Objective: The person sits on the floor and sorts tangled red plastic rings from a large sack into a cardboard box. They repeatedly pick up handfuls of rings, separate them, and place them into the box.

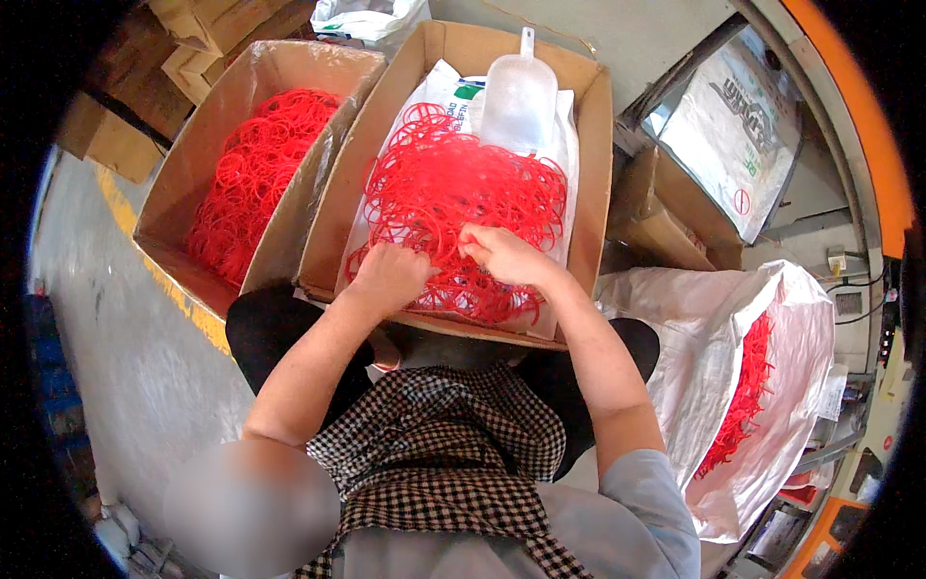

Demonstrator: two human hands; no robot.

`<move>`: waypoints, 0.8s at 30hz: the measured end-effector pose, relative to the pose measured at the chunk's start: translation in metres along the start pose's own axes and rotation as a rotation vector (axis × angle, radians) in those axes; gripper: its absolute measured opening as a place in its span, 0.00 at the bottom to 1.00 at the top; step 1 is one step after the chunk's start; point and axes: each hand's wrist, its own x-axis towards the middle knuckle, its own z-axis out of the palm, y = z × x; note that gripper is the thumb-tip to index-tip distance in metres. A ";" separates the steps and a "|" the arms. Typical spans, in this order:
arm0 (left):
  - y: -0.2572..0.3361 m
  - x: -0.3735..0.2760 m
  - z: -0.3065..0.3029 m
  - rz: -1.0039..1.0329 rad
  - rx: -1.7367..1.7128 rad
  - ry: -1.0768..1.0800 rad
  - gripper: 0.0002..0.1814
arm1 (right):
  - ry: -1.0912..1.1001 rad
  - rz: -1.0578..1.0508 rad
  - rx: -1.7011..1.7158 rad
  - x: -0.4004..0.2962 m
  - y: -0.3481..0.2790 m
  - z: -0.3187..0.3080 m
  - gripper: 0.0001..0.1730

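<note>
A tangled heap of thin red plastic rings [463, 181] lies in front of me in an open cardboard box [592, 188], on top of a white printed sack [571, 130]. Over the near part of the heap, my left hand [394, 276] is curled, its thumb pointing right; its fingertips are hidden, so what it holds cannot be told. To its right, my right hand [510, 255] has thumb and fingers pinched on some red rings. A translucent plastic scoop [519, 101] rests at the heap's far side, handle pointing away.
Left of this box stands another cardboard box [170, 210] holding more red rings [268, 174]. A white woven sack [665, 304] with red plastic pieces [745, 398] gapes at my right. Behind it are a cardboard box [669, 210] and a printed white bag [738, 123]. Cartons [123, 145] stand far left.
</note>
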 end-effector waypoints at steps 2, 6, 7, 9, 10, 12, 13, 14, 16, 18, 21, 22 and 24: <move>-0.007 -0.003 0.017 -0.027 0.253 -0.045 0.18 | -0.012 0.071 -0.384 0.006 0.003 0.006 0.10; -0.024 -0.009 0.015 -0.069 0.297 0.028 0.16 | -0.148 -0.086 -0.016 0.031 0.010 0.000 0.08; -0.027 -0.012 0.006 -0.054 0.300 0.107 0.16 | -0.214 -0.010 0.159 0.032 0.005 -0.007 0.08; -0.026 -0.017 -0.010 -0.034 0.286 0.127 0.16 | -0.343 0.147 0.506 0.034 -0.002 -0.019 0.07; -0.022 -0.019 -0.016 -0.029 0.268 0.067 0.16 | -0.407 0.122 0.550 0.037 -0.001 -0.022 0.07; -0.022 -0.022 -0.019 -0.010 0.225 0.017 0.16 | -0.386 0.002 0.146 0.040 -0.002 -0.019 0.07; -0.024 -0.024 -0.019 0.004 0.200 0.027 0.16 | -0.374 -0.060 -0.058 0.042 -0.004 -0.018 0.07; -0.026 -0.025 -0.020 0.018 0.176 0.036 0.15 | -0.399 -0.052 0.012 0.042 -0.005 -0.019 0.06; -0.024 -0.026 -0.027 0.045 0.141 0.104 0.13 | -0.566 0.157 0.447 0.033 -0.012 -0.038 0.07; -0.023 -0.027 -0.031 0.055 0.142 0.134 0.12 | -0.685 0.264 0.667 0.030 -0.014 -0.042 0.09; -0.022 -0.030 -0.033 0.045 0.178 0.135 0.13 | -0.614 0.269 0.580 0.028 -0.017 -0.033 0.09; -0.022 -0.031 -0.034 0.043 0.179 0.142 0.13 | -0.663 0.266 0.647 0.029 -0.015 -0.034 0.09; -0.020 -0.033 -0.038 0.037 0.162 0.146 0.13 | -0.672 0.249 0.587 0.028 -0.019 -0.039 0.09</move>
